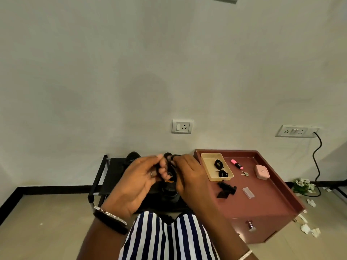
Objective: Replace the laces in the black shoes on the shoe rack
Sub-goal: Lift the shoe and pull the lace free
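On the low black metal-framed shoe rack (101, 177) against the wall, the pair of black shoes (169, 194) sat mostly hidden behind both hands, long axis running toward the wall. The left hand (138, 182) and right hand (189, 175) met above them, fingertips pinching a thin black lace (171, 158), its path hard to trace. Further right, two coiled black laces (220, 168) lay in a shallow beige tray (206, 158).

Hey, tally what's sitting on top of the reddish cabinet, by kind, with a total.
Beige tray: 1
Black lace bundles in the tray: 2
Pink highlighter: 1
Keys: 1 small bunch
Pink case: 1
Black clip-like piece: 1
Clear plastic piece: 1
Total: 8
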